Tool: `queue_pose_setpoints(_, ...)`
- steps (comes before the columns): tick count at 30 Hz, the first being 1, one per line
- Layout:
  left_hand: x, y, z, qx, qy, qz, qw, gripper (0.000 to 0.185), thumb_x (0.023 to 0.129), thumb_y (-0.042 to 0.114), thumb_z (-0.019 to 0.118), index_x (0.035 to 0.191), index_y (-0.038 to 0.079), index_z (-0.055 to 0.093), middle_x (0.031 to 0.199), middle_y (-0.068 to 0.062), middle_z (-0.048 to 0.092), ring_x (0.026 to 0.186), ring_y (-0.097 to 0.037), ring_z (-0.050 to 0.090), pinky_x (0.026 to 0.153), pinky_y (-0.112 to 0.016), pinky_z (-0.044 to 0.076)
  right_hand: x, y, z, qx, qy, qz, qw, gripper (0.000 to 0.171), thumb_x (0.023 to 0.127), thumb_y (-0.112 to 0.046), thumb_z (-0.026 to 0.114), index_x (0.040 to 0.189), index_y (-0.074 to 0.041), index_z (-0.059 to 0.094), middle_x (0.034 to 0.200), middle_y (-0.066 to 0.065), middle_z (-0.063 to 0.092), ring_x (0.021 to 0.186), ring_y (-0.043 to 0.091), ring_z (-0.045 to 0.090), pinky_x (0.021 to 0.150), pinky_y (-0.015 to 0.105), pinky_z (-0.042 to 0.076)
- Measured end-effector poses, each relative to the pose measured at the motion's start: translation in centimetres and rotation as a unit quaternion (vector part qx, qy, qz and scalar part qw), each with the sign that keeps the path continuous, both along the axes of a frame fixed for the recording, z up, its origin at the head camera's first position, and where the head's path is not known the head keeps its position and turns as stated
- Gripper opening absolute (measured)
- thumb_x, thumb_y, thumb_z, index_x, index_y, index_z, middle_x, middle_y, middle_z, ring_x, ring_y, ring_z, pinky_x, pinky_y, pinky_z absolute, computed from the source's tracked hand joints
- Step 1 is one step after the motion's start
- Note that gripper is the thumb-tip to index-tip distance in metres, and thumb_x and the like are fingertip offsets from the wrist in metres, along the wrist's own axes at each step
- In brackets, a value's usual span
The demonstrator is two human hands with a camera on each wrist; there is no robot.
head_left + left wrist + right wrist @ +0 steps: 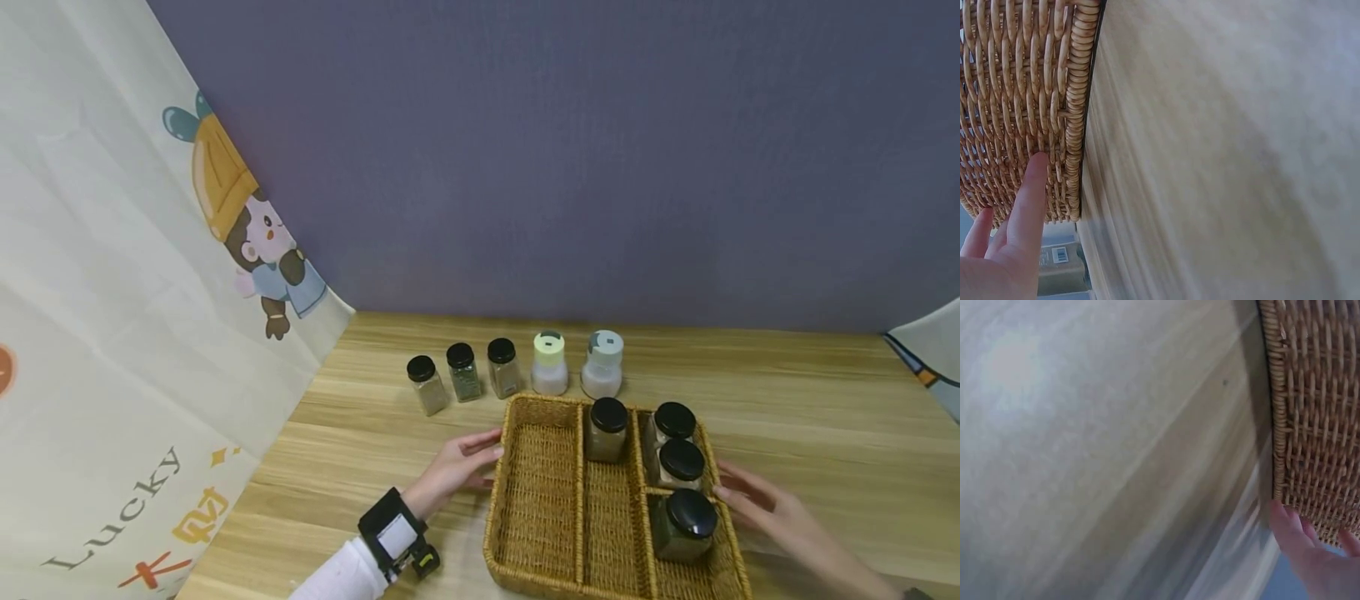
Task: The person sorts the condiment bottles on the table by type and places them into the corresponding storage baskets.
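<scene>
The wicker basket (542,500) sits on the wooden tabletop (810,400) right in front of the person, between both hands. Its two long dividers run away from the person, so the compartments point toward the dark wall (562,167); the near end is cut off, and I can't tell which side is longer. The left hand (457,468) lays nearly straight fingers against the outside of the left wall; the right hand (759,504) touches the opposite side, fingers loosely extended, neither curled around it. One upright black-lidded jar (607,433) stands at the far end of the middle compartment, while three more jars (681,533) line the divided right column. Beyond are small spice jars (464,382) and pale-capped shakers (550,375).
</scene>
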State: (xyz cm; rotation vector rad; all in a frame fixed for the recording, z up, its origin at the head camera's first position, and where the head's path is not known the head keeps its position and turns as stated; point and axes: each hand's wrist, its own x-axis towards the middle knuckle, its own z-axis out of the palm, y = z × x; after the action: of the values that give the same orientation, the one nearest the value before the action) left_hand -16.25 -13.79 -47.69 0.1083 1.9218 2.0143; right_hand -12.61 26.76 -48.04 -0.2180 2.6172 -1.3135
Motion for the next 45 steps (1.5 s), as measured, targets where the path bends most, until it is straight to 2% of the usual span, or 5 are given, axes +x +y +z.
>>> queue_pose_setpoints(6, 0.1, 0.0, 0.1, -0.005, 0.002, -0.001, 1.0, 0.056, 0.083, 0.019, 0.06, 0.131, -0.001, 0.038, 0.133, -0.02, 0.039, 0.105, -0.034, 0.053, 0.08, -0.043, 0.05, 0.1, 0.0, -0.4, 0.001, -0.026, -0.011, 1.0, 0.06, 0.094, -0.036, 0.04, 0.135, 0.006, 0.026, 0.132, 0.034, 0.026, 0.11, 0.049, 0.041, 0.078, 0.047, 0.049)
queue_pose_setpoints(17, 0.2, -0.1, 0.1, -0.007, 0.004, -0.004, 1.0, 0.055, 0.084, 0.018, 0.059, 0.131, -0.001, 0.037, 0.133, -0.021, 0.038, 0.104, -0.034, 0.053, 0.079, -0.042, 0.05, 0.3, -0.3, -1.3, -0.089, -0.119, -0.05, 0.988, 0.065, 0.093, -0.041, 0.038, 0.139, -0.001, 0.013, 0.139, 0.031, 0.01, 0.118, 0.046, 0.033, 0.08, 0.043, 0.05)
queue_pose_setpoints(33, 0.2, -0.2, 0.6, -0.06, 0.059, -0.005, 0.9964, 0.05, 0.083, 0.016, 0.06, 0.126, -0.004, 0.043, 0.123, -0.024, 0.047, 0.097, -0.031, 0.058, 0.078, -0.036, 0.051, 0.4, -0.7, -1.6, -0.151, -0.162, -0.095, 0.97, 0.068, 0.091, -0.044, 0.041, 0.139, -0.006, 0.011, 0.141, 0.028, 0.008, 0.12, 0.038, 0.035, 0.082, 0.038, 0.049)
queue_pose_setpoints(39, 0.1, -0.4, 1.9, -0.115, 0.132, -0.02, 0.9843, 0.041, 0.081, 0.007, 0.061, 0.117, -0.009, 0.05, 0.107, -0.025, 0.058, 0.089, -0.027, 0.061, 0.076, -0.029, 0.052, 0.5, -0.9, -1.3, -0.149, -0.171, -0.089, 0.97, 0.07, 0.091, -0.045, 0.039, 0.14, -0.005, 0.008, 0.141, 0.03, 0.005, 0.124, 0.041, 0.021, 0.084, 0.042, 0.048)
queue_pose_setpoints(45, 0.8, -0.9, 4.8, -0.207, 0.211, -0.046, 0.9543, 0.029, 0.081, 0.001, 0.058, 0.108, -0.009, 0.056, 0.106, -0.023, 0.059, 0.091, -0.031, 0.059, 0.076, -0.02, 0.05, 0.5, -0.9, -1.3, -0.154, -0.175, -0.088, 0.969, 0.07, 0.091, -0.045, 0.039, 0.14, -0.005, 0.008, 0.141, 0.03, 0.002, 0.125, 0.042, 0.015, 0.085, 0.043, 0.047)
